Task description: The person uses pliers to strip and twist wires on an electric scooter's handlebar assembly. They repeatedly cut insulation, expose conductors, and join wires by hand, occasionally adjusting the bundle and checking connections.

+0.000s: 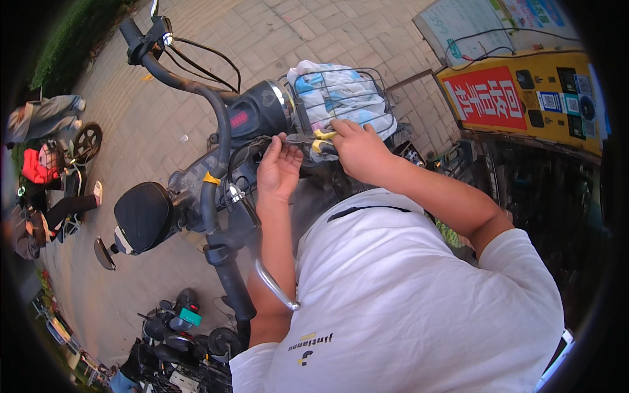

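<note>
We see the right hand (357, 149) closed around the yellow grips of the pliers (313, 139), whose dark nose points left toward the left hand (278, 171). That hand is cupped and half open, fingertips at what looks like a thin cable (252, 149) by the scooter's display (252, 116), though the view is too small to be sure. The pliers sit just below the wire basket (341, 98). We judge them stiff, fairly heavy steel, best held far back on the grips; the cable should be springy and easily nicked.
</note>
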Demonstrator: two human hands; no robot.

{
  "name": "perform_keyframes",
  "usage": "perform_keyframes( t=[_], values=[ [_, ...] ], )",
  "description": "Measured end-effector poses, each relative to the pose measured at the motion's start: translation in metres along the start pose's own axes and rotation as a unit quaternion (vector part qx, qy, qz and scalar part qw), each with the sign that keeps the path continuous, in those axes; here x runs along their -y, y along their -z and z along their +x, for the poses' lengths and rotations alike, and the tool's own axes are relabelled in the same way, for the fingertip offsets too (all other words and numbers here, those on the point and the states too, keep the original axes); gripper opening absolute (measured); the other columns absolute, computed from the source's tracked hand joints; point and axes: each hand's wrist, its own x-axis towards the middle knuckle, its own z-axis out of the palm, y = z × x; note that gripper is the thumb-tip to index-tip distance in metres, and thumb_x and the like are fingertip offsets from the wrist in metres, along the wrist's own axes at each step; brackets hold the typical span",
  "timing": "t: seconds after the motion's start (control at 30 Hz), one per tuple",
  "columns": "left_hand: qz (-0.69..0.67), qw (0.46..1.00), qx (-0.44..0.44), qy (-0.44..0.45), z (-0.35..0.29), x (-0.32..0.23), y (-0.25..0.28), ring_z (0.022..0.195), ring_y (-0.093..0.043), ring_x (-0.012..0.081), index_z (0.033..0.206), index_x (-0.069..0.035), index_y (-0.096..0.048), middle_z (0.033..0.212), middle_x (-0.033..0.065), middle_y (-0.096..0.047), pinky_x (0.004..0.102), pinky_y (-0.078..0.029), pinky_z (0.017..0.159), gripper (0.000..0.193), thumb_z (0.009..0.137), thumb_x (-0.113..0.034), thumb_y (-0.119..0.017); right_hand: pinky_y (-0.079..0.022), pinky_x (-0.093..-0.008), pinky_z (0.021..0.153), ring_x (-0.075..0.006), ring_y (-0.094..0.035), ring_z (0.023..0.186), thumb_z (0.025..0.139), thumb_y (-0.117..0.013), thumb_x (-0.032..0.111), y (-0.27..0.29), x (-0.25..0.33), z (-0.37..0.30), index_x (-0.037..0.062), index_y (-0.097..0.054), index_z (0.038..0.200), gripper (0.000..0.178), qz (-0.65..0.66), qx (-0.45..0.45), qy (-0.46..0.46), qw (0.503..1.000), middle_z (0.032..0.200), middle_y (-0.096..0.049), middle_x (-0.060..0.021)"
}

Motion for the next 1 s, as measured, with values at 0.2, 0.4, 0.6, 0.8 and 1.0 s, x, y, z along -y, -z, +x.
perform_keyframes(
  t=[0.2,0.4,0.6,0.8,1.0],
  values=[
    [0.059,0.998,-0.007,-0.018,0.000,-0.003,0.000,0.083,-0.062,0.0155,0.106,-0.005,-0.066,0.089,0.0032,-0.065,0.0325,-0.052,0.081,0.019,0.094,-0.020,-0.064,-0.043,-0.0605,0.089,-0.0317,-0.043,0.130,0.070,-0.068,0.009,0.005,0.012,-0.003,-0.0024,-0.064,0.100,0.032,-0.068,0.020,-0.032,0.997,0.138,-0.045,-0.0190],
    [0.116,0.992,-0.026,-0.052,-0.006,0.001,-0.005,0.080,-0.060,0.0137,0.106,-0.005,-0.065,0.086,0.0027,-0.063,0.0319,-0.053,0.078,0.020,0.094,-0.021,-0.065,-0.040,-0.0659,0.091,-0.0342,-0.042,0.131,0.073,-0.067,0.010,0.017,0.019,0.000,-0.0034,-0.064,0.104,0.033,-0.073,0.090,-0.052,0.992,0.140,-0.043,-0.0199],
    [0.147,0.986,-0.050,-0.065,-0.007,0.004,-0.004,0.080,-0.060,0.0134,0.106,-0.004,-0.065,0.086,0.0022,-0.063,0.0309,-0.053,0.076,0.020,0.093,-0.020,-0.065,-0.042,-0.0653,0.089,-0.0362,-0.048,0.122,0.077,-0.064,0.011,0.022,0.024,0.001,-0.0026,-0.065,0.102,0.029,-0.081,0.139,-0.057,0.985,0.133,-0.046,-0.0217],
    [0.155,0.979,-0.104,-0.083,-0.010,0.009,-0.014,0.072,-0.059,0.0130,0.102,-0.003,-0.066,0.083,0.0027,-0.064,0.0281,-0.051,0.070,0.017,0.092,-0.017,-0.067,-0.042,-0.0631,0.085,-0.0356,-0.054,0.103,0.083,-0.059,0.015,0.012,0.022,0.002,-0.0005,-0.069,0.098,0.024,-0.092,0.121,-0.042,0.987,0.111,-0.055,-0.0188],
    [0.153,0.977,-0.109,-0.100,-0.014,0.009,-0.018,0.077,-0.058,0.0135,0.106,-0.002,-0.064,0.086,0.0039,-0.063,0.0287,-0.050,0.074,0.020,0.094,-0.017,-0.063,-0.049,-0.0506,0.080,-0.0374,-0.057,0.103,0.078,-0.064,0.014,0.005,-0.009,0.008,-0.0039,-0.068,0.097,0.026,0.075,0.160,-0.004,0.984,0.109,-0.056,-0.0223]
  ],
)
